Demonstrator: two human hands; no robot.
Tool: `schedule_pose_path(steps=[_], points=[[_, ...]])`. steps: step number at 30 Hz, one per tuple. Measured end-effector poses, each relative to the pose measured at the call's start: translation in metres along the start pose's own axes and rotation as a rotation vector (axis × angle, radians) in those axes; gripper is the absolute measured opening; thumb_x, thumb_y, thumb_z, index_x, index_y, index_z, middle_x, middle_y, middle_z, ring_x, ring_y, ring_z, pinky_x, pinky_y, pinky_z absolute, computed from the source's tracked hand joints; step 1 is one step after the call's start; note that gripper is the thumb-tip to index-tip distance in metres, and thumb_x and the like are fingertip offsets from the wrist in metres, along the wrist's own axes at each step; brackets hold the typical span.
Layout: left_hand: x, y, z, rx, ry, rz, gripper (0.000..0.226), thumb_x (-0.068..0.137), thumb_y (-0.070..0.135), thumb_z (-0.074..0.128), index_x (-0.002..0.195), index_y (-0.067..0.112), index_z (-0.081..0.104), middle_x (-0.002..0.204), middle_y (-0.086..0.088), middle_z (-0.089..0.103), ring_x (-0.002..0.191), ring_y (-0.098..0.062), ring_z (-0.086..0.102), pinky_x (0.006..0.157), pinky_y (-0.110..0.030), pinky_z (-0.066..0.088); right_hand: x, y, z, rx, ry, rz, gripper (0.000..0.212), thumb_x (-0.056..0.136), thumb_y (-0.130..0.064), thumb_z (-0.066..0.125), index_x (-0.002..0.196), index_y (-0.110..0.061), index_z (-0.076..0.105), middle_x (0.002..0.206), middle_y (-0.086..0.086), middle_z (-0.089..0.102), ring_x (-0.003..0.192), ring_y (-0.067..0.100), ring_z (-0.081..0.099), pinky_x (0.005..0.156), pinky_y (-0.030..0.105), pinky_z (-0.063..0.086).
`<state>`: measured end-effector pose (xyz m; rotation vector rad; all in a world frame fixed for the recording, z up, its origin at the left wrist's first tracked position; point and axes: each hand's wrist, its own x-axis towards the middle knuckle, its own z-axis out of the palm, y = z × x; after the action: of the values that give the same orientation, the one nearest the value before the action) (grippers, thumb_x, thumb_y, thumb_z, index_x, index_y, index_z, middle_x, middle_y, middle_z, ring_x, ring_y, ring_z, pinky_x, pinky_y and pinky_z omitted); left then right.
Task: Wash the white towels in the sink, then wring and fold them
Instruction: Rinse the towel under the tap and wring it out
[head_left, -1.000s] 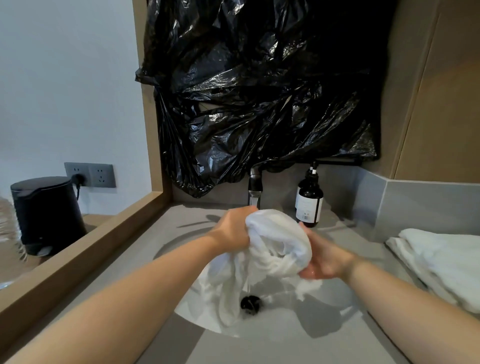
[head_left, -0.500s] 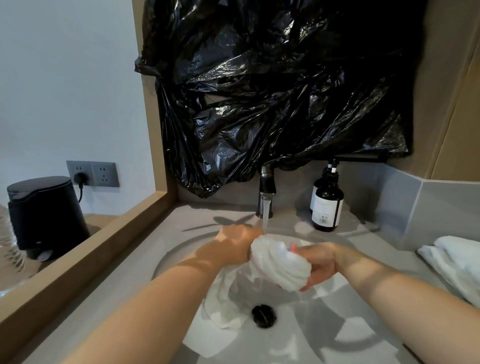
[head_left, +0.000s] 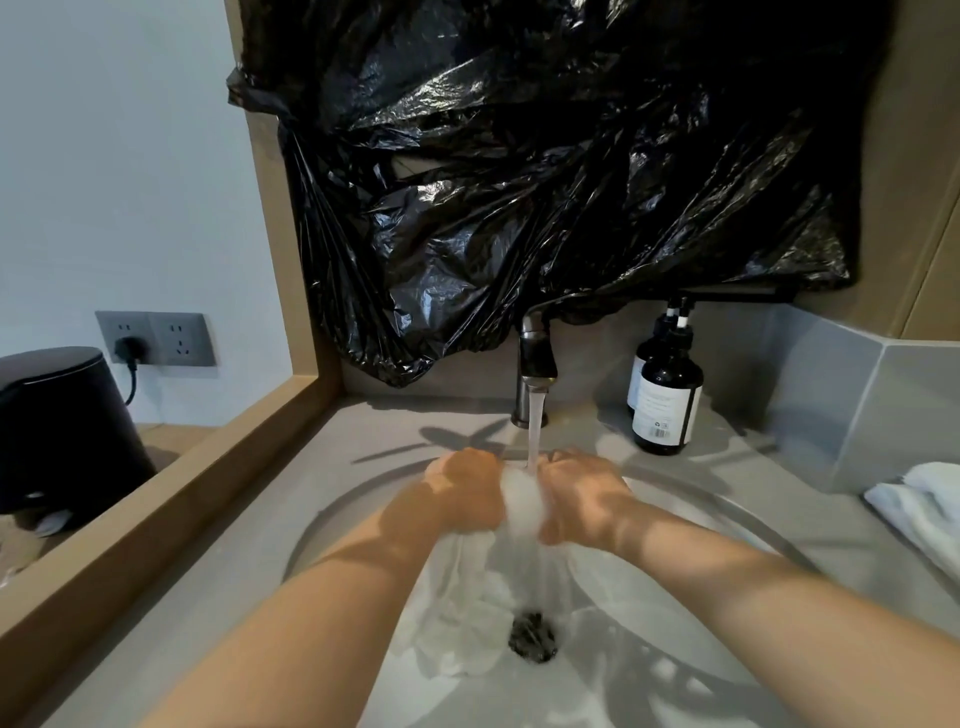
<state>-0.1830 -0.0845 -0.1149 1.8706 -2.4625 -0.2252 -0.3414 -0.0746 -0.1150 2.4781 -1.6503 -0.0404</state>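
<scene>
Left hand (head_left: 465, 493), right hand (head_left: 584, 499), towel (head_left: 519, 501), sink (head_left: 654, 592)

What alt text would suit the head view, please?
Left hand and right hand grip a white towel under the metal tap's running water, over the round white sink. Dark pump bottles stand behind, folded white towels at right.

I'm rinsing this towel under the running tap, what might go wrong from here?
The loose end of the wet towel hangs right beside the drain; it may cover it and let the sink fill. The water striking the bunch gripped between left hand and right hand could splash onto the folded white towels on the counter.
</scene>
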Motion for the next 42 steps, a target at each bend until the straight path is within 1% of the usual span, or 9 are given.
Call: schedule_pose_path(steps=[11, 16, 19, 23, 26, 32, 36, 38, 42], points=[[-0.011, -0.004, -0.002, -0.302, -0.362, -0.152, 0.058, 0.080, 0.031, 0.072, 0.133, 0.019, 0.053, 0.125, -0.004, 0.059, 0.113, -0.025, 0.057, 0.103, -0.042, 0.046, 0.000, 0.000, 0.005, -0.139, 0.045, -0.172, 0.045, 0.082, -0.031, 0.066, 0.120, -0.020, 0.046, 0.121, 0.004, 0.053, 0.118, 0.023, 0.043, 0.068, 0.032, 0.037], [-0.007, 0.001, 0.007, -0.384, -0.281, -0.085, 0.042, 0.076, 0.036, 0.077, 0.113, 0.023, 0.060, 0.106, -0.004, 0.068, 0.098, -0.024, 0.066, 0.089, -0.037, 0.055, 0.002, 0.011, 0.000, -0.146, 0.070, -0.113, 0.050, 0.079, -0.031, 0.070, 0.123, -0.021, 0.047, 0.121, 0.004, 0.051, 0.119, 0.024, 0.040, 0.073, 0.035, 0.040], [-0.005, 0.002, 0.008, -0.357, -0.167, -0.031, 0.033, 0.077, 0.031, 0.078, 0.102, 0.022, 0.059, 0.085, 0.001, 0.064, 0.071, -0.015, 0.062, 0.060, -0.023, 0.049, 0.004, 0.012, -0.002, -0.086, 0.097, -0.081, 0.056, 0.073, -0.038, 0.074, 0.120, -0.019, 0.049, 0.118, 0.005, 0.050, 0.117, 0.025, 0.041, 0.084, 0.036, 0.043], [-0.006, -0.009, 0.007, -0.205, -0.007, 0.046, 0.041, 0.080, 0.026, 0.076, 0.117, 0.015, 0.063, 0.109, -0.004, 0.067, 0.099, -0.023, 0.065, 0.086, -0.032, 0.053, -0.005, 0.033, -0.017, 0.584, -0.096, 0.029, 0.057, 0.075, -0.066, 0.066, 0.112, -0.023, 0.060, 0.101, -0.002, 0.056, 0.098, 0.018, 0.054, 0.083, 0.029, 0.044], [-0.006, -0.009, 0.008, -0.169, 0.106, 0.122, 0.038, 0.083, 0.025, 0.073, 0.118, 0.017, 0.063, 0.115, -0.003, 0.066, 0.108, -0.023, 0.062, 0.094, -0.034, 0.048, -0.008, 0.051, -0.006, 1.293, -0.192, 0.240, 0.078, 0.073, -0.077, 0.044, 0.101, -0.009, 0.069, 0.090, 0.014, 0.059, 0.076, 0.021, 0.053, 0.073, 0.034, 0.045], [-0.003, 0.007, 0.005, 0.022, 0.232, 0.154, 0.021, 0.084, 0.032, 0.065, 0.103, 0.024, 0.062, 0.097, 0.004, 0.068, 0.093, -0.023, 0.066, 0.074, -0.027, 0.048, -0.001, 0.048, 0.024, 1.776, -0.808, 0.218, 0.098, 0.077, -0.083, 0.031, 0.135, -0.007, 0.054, 0.131, 0.022, 0.058, 0.115, 0.040, 0.059, 0.087, 0.046, 0.051], [-0.002, 0.001, 0.002, 0.102, 0.244, 0.120, 0.024, 0.085, 0.032, 0.061, 0.109, 0.026, 0.058, 0.099, 0.006, 0.066, 0.094, -0.022, 0.065, 0.071, -0.028, 0.045, -0.004, 0.052, 0.024, 1.676, -0.978, -0.153, 0.106, 0.055, -0.073, 0.073, 0.134, -0.009, 0.044, 0.122, 0.014, 0.064, 0.107, 0.027, 0.065, 0.084, 0.040, 0.056], [-0.001, 0.001, 0.000, 0.156, 0.235, 0.146, 0.024, 0.088, 0.029, 0.059, 0.111, 0.024, 0.057, 0.105, 0.004, 0.066, 0.098, -0.022, 0.065, 0.075, -0.031, 0.048, -0.007, 0.049, 0.016, 1.574, -0.977, -0.142, 0.101, 0.047, -0.057, 0.090, 0.124, -0.010, 0.044, 0.101, 0.005, 0.072, 0.088, 0.018, 0.070, 0.072, 0.031, 0.058], [0.002, -0.001, 0.001, 0.283, 0.118, 0.178, 0.019, 0.091, 0.028, 0.052, 0.107, 0.026, 0.061, 0.104, 0.003, 0.068, 0.097, -0.024, 0.066, 0.079, -0.037, 0.055, -0.017, 0.025, -0.008, 0.814, -0.530, -0.021, 0.086, 0.070, -0.027, 0.084, 0.140, -0.024, 0.034, 0.117, -0.002, 0.057, 0.098, 0.015, 0.059, 0.076, 0.029, 0.056]])
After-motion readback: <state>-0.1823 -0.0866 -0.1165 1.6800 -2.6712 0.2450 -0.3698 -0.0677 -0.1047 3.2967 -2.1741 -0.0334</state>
